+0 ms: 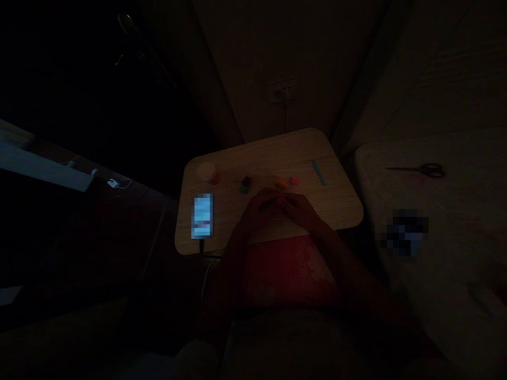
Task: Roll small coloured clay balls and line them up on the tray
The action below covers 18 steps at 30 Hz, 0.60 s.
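In dim light, my left hand (260, 207) and my right hand (300, 209) meet over the near side of a small wooden table. Their fingers are curled together around a small red lump of modelling clay (281, 197), of which only a bit shows. Just beyond my fingers lie an orange lump (281, 183) and a pink lump (294, 180). A purple lump (246, 180) touches a green lump (244, 189) to the left of my hands. Farther right rests a flat blue-green strip (318, 172), perhaps a modelling tool.
A lit phone (202, 216) with a cable lies on the table's left side, below a round tub (208, 172). On the pale surface at right are scissors (422, 169) and a blurred dark object (406, 233). A wall socket (282, 90) is behind the table (273, 145).
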Tool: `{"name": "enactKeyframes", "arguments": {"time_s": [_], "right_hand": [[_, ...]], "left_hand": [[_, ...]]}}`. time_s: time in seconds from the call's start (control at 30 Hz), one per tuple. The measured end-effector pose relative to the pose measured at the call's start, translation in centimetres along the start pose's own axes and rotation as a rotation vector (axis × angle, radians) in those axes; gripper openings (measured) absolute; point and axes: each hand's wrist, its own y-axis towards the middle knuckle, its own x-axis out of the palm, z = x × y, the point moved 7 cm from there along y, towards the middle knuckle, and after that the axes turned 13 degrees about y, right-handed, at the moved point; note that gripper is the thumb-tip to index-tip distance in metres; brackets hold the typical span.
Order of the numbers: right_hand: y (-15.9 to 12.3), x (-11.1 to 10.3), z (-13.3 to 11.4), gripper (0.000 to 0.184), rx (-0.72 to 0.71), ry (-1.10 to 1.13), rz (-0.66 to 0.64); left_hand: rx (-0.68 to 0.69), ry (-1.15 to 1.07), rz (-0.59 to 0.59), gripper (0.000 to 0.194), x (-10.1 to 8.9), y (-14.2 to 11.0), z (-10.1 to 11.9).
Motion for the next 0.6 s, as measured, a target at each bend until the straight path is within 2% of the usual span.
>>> {"name": "enactKeyframes", "arguments": {"time_s": [0.33, 0.5, 0.6], "right_hand": [[0.07, 0.10, 0.38, 0.051, 0.007, 0.075, -0.019], [0.50, 0.10, 0.43, 0.038, -0.013, 0.079, -0.019], [0.56, 0.21, 0.42, 0.037, 0.006, 0.040, -0.028]], "left_hand": [[0.006, 0.020, 0.019, 0.039, -0.21, -0.12, 0.49], [0.023, 0.073, 0.012, 0.049, -0.15, -0.24, 0.33], [0.023, 0.110, -0.008, 0.055, 0.04, -0.30, 0.05]]}}
